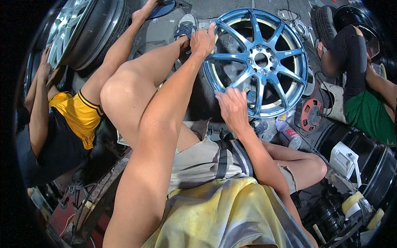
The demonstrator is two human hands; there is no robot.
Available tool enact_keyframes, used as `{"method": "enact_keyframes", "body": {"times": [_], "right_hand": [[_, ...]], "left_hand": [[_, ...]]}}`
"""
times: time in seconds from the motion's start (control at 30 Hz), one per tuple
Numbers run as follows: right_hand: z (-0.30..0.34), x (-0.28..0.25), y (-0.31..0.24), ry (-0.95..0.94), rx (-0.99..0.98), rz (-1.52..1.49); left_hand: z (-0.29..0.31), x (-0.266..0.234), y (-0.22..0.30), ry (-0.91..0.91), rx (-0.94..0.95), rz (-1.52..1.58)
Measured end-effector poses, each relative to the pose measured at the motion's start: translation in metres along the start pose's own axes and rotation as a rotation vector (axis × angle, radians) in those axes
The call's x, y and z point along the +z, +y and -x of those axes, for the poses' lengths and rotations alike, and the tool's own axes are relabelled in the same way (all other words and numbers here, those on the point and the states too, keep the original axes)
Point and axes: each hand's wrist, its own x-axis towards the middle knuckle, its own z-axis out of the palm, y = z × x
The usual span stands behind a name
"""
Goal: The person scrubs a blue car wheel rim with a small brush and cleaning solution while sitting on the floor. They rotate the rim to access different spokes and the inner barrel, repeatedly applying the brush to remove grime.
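A blue and silver multi-spoke alloy wheel rim (261, 45) is in front of me, its face turned up toward me. My left hand (203, 42) grips its outer edge at the left, thumb over the lip and the other fingers mostly hidden. At the near edge, my right hand (234, 108) has its fingers bent over the lip; whether anything small is under them cannot be made out. Lug holes ring the hub in the middle of the rim. Both my forearms reach forward, the left one passing beside my raised knee.
A drink can (290, 138) and a red and black reel-like object (309, 115) stand right of the rim. Dark wheel barrels (351, 138) lie at the right. Co-workers sit on both sides; the left one, in yellow shorts (76, 115), is by a large silver wheel (70, 31).
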Motion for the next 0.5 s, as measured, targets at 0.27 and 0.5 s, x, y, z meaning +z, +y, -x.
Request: {"method": "enact_keyframes", "body": {"times": [0.27,0.5], "right_hand": [[-0.006,0.0043,-0.0018,-0.068,0.077,0.032],[-0.0086,0.0055,0.0001,-0.063,-0.003,0.034]], "left_hand": [[-0.0011,0.0024,-0.0016,-0.01,-0.017,-0.004],[-0.0014,0.0006,0.0002,-0.016,-0.023,-0.005]]}}
